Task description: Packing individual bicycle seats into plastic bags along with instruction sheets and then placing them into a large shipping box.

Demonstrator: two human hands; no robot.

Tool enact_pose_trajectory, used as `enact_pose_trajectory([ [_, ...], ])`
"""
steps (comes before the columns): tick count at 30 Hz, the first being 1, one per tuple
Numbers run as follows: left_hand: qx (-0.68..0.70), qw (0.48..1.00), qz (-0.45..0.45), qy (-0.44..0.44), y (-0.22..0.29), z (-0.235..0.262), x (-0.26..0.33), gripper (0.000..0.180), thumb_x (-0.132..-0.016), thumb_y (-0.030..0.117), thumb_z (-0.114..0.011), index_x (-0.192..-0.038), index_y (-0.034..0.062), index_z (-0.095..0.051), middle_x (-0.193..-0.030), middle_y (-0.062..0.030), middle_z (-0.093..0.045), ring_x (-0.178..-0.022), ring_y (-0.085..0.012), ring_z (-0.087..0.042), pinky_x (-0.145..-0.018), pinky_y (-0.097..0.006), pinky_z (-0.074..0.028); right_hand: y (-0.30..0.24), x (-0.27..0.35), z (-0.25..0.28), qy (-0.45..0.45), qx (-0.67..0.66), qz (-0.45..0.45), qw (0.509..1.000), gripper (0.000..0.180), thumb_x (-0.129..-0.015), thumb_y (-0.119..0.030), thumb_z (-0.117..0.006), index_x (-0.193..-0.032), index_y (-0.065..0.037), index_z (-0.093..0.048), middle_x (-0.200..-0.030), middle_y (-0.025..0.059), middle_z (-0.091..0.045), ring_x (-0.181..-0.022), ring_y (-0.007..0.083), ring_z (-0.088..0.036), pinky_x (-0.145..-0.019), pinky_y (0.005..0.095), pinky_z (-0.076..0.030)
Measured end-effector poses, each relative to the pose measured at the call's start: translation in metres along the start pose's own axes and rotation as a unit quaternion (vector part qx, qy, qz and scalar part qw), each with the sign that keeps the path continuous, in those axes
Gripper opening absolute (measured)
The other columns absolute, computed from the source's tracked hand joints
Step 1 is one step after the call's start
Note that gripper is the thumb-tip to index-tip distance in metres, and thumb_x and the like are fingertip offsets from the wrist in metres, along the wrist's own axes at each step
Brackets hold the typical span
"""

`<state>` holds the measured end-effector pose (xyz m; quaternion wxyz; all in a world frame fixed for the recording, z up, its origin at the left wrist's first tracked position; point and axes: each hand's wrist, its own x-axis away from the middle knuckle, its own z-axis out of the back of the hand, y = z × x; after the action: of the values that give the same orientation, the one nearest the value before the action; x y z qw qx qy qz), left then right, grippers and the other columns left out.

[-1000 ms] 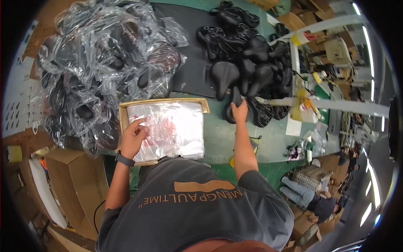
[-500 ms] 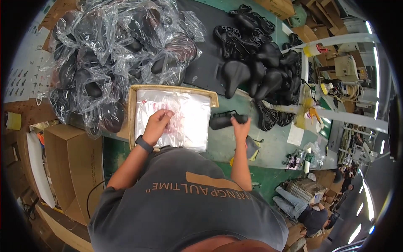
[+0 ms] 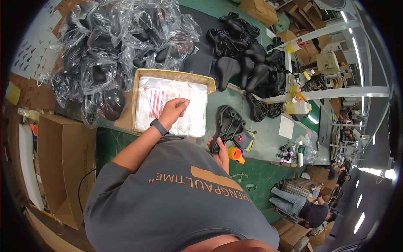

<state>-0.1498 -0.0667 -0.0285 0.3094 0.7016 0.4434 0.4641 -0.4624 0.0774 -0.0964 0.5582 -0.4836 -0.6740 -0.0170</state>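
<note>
My right hand point(image 3: 221, 156) grips a black bicycle saddle point(image 3: 228, 125) by its narrow nose. The saddle stands tilted beside the tray, its underside with rails and springs showing. Above a shallow cardboard tray point(image 3: 171, 74) my left hand point(image 3: 175, 111) is closed, thumb against fingertips. Whatever those fingers pinch, if anything, is too small to make out. Clear plastic bags point(image 3: 194, 113) with red print lie stacked in the tray, right under the left hand.
Bagged saddles point(image 3: 121, 46) are heaped at the far left. Bare black saddles point(image 3: 256, 75) pile up at the far right, near a white metal frame point(image 3: 327, 93). An orange tape roll point(image 3: 236, 154) is by my right hand. A tall carton point(image 3: 65, 168) stands left; a person point(image 3: 302, 206) is at lower right.
My right hand has drawn the saddle toward me and turned it underside up, nose nearest me. My left hand has shifted right over the bags, its fingers still closed.
</note>
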Motion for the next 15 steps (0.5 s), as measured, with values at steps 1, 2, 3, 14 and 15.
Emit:
enact_pose_trajectory([
  [1, 0.005, 0.999, 0.01, -0.04, -0.005, 0.002, 0.004, 0.026, -0.106, 0.026, -0.068, -0.12, 0.0046, -0.073, -0.092, 0.0045, -0.067, -0.079, -0.0043, -0.058, -0.073, -0.024, -0.05, -0.008, 0.028, -0.031, -0.082, 0.027, 0.075, 0.993, 0.052, -0.1, -0.028, -0.073, -0.137, 0.005, -0.057, -0.111, 0.0196, -0.073, -0.095, 0.0303, -0.074, -0.082, 0.039, -0.064],
  [2, 0.007, 0.999, 0.008, -0.04, -0.004, -0.001, 0.011, 0.026, -0.106, 0.026, -0.068, -0.12, 0.0046, -0.073, -0.092, 0.0045, -0.067, -0.079, -0.0043, -0.058, -0.073, -0.024, -0.05, -0.016, 0.053, -0.057, -0.16, 0.055, 0.149, 0.974, 0.057, -0.098, -0.023, -0.073, -0.142, 0.006, -0.052, -0.118, 0.0238, -0.073, -0.1, 0.0325, -0.075, -0.084, 0.0404, -0.064],
  [3, 0.031, 0.995, 0.038, -0.085, -0.001, -0.009, 0.016, 0.028, -0.107, 0.028, -0.066, -0.121, 0.0051, -0.072, -0.095, 0.0035, -0.067, -0.083, -0.0055, -0.061, -0.077, -0.024, -0.052, -0.022, 0.066, -0.074, -0.235, 0.067, 0.141, 0.959, 0.065, -0.094, -0.018, -0.075, -0.148, 0.005, -0.046, -0.122, 0.031, -0.071, -0.107, 0.0343, -0.074, -0.087, 0.0408, -0.064],
  [14, 0.272, 0.961, 0.047, -0.015, 0.07, 0.087, 0.057, 0.028, -0.105, 0.026, -0.064, -0.12, 0.0058, -0.075, -0.104, -0.0028, -0.076, -0.078, -0.0085, -0.065, -0.063, -0.025, -0.045, -0.042, 0.119, -0.145, -0.301, 0.234, 0.132, 0.915, 0.051, -0.082, -0.011, -0.082, -0.128, 0.002, -0.062, -0.106, 0.0145, -0.069, -0.09, 0.0251, -0.071, -0.078, 0.0412, -0.06],
  [15, 0.166, 0.986, 0.004, 0.018, 0.072, 0.098, 0.064, 0.028, -0.104, 0.025, -0.065, -0.119, 0.0046, -0.077, -0.102, -0.003, -0.077, -0.076, -0.0096, -0.065, -0.063, -0.026, -0.047, -0.045, 0.11, -0.133, -0.321, 0.275, 0.103, 0.9, 0.062, -0.078, -0.01, -0.086, -0.133, 0.003, -0.059, -0.113, 0.0137, -0.069, -0.095, 0.0276, -0.071, -0.085, 0.0423, -0.06],
])
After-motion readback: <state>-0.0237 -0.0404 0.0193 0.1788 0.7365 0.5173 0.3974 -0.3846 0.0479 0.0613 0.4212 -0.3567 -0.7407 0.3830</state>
